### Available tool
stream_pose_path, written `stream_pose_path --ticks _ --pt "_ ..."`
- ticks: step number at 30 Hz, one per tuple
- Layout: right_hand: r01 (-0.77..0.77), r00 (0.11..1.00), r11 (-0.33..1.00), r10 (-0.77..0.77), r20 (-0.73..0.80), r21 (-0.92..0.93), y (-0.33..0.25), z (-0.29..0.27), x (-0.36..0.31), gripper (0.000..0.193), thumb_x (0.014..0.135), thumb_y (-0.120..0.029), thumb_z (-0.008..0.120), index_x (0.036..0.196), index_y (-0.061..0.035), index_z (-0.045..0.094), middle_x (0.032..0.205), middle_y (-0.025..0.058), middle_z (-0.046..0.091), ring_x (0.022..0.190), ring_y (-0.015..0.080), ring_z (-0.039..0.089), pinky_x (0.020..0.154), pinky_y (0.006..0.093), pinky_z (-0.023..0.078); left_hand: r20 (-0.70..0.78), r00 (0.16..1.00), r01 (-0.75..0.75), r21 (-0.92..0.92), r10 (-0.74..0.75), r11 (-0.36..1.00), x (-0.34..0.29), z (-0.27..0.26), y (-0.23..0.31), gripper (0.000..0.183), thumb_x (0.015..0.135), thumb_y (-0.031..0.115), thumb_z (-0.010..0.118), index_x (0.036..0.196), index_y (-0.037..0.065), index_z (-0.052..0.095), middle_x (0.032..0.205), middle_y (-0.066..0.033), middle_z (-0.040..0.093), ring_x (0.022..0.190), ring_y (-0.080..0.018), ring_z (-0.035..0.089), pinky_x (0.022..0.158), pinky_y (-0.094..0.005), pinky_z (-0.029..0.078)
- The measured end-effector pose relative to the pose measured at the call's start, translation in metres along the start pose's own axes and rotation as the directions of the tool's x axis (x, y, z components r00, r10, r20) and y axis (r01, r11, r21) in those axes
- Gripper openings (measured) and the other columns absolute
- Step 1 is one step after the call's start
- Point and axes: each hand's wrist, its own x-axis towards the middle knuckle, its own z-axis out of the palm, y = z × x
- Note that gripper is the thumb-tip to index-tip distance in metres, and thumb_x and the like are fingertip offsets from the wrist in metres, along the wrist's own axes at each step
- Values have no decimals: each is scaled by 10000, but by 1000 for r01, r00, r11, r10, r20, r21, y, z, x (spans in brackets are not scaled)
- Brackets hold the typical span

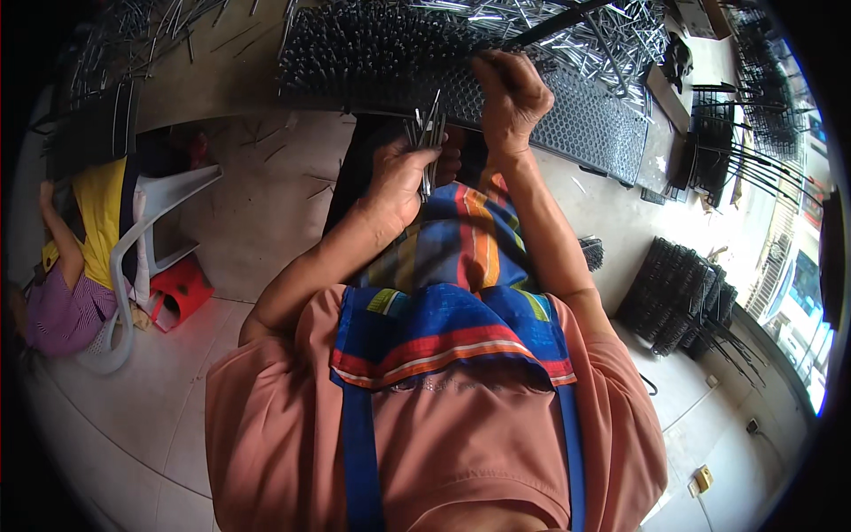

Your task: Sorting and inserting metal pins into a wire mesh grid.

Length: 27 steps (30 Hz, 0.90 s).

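My left hand (399, 173) is closed round a bundle of thin metal rods (431, 133), held upright over my lap just short of the table edge. A black board with a honeycomb of holes (576, 133) lies in front of me. Its left part is packed with upright dark pins (381, 53). Over the board, at the border between pins and bare holes, my right hand (514, 93) is closed with its fingertips pinched. Whatever lies between those fingertips is too small to make out.
Loose metal rods (612, 40) heap behind the board, with a dark bar (558, 22) slanting across them. To the left, another person (75, 301) sits by a white plastic chair (133, 257) and a red container (182, 293). Black wire racks (678, 297) are stacked on the floor at right.
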Motion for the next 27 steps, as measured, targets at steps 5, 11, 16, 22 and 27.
stream_pose_path --ticks 5,11,16,22,27 --pt "-23 1000 998 22 -15 -53 -6 -3 -1 114 747 53 721 846 -4 713 781 26 672 718 74 612 659 208 492 24 999 -22 6 22 1000 3 1 2 239 862 -25 538 1069 27 645 906 -122 697 747 -219 683 653 -332 563" --pt "-187 982 981 186 21 61 4 -8 -6 114 777 43 711 878 -10 703 772 19 664 649 58 598 541 201 476 36 999 -3 -7 3 1000 2 2 0 229 870 -18 545 1071 24 644 919 -137 707 759 -213 695 658 -327 572" --pt "34 997 996 -28 76 -85 5 -10 -5 112 792 52 696 889 -4 693 817 39 672 643 63 602 520 201 468 33 999 -5 11 5 1000 2 4 1 227 874 -12 539 1070 30 646 916 -129 706 762 -209 695 661 -332 572" --pt "124 989 987 -115 87 -102 -6 -5 -12 147 767 82 693 898 16 684 868 89 684 768 138 647 673 234 502 40 998 -43 -19 44 999 4 8 0 196 864 -18 545 1015 22 662 865 -108 694 712 -208 689 610 -319 570" --pt "180 973 981 -166 160 -77 -6 -9 -14 169 737 55 713 896 1 691 873 99 684 775 183 662 688 261 508 46 999 -18 -6 18 1000 7 8 3 191 874 2 553 1041 14 646 873 -122 696 725 -224 696 637 -341 570"
